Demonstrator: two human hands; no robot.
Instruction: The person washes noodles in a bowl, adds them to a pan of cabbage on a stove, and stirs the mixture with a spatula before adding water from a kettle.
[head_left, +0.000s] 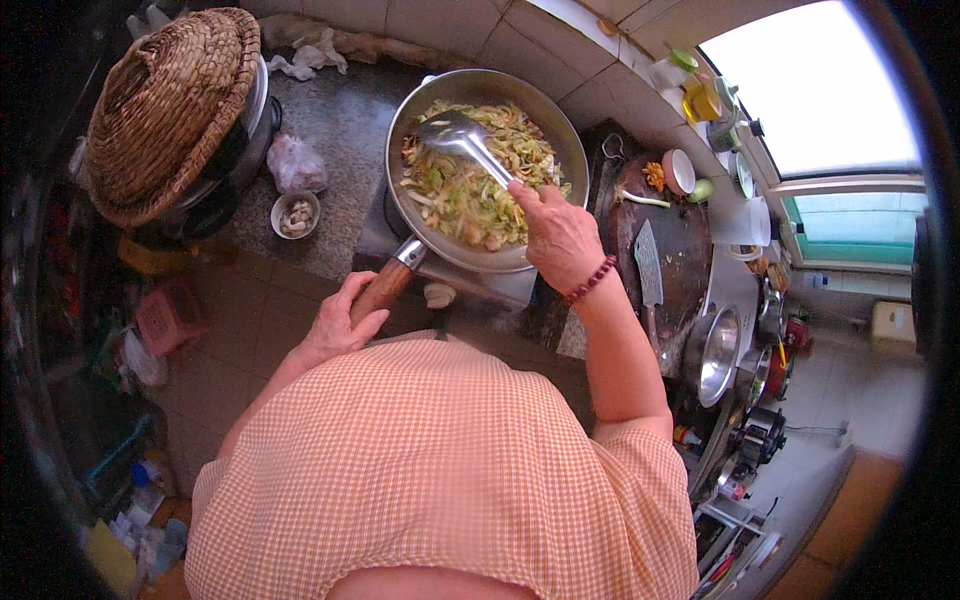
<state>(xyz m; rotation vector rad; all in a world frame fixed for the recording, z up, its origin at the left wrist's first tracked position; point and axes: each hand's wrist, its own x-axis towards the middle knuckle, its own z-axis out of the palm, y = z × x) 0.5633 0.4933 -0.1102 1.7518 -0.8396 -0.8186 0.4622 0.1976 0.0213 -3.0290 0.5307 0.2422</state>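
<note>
A metal wok (577, 161) sits on the stove, holding sliced pale-green vegetables (461, 202) mixed with small brownish bits. My left hand (341, 319) is wrapped around the wok's wooden handle (384, 289). My right hand (562, 236), with a dark red bead bracelet at the wrist, grips a metal spatula (480, 154). The spatula's broad head rests among the vegetables in the upper left of the wok; its lower edge is hidden in them. The stove's knob (439, 295) shows below the wok, between my two hands.
Left of the wok stand a small bowl (295, 215) of whitish pieces, a plastic bag (296, 163) and a pot under a woven straw lid (172, 112). To the right, a cleaver (649, 262) and a scallion stalk (645, 199) lie on a round chopping board (686, 247). Beyond is a metal basin (718, 356).
</note>
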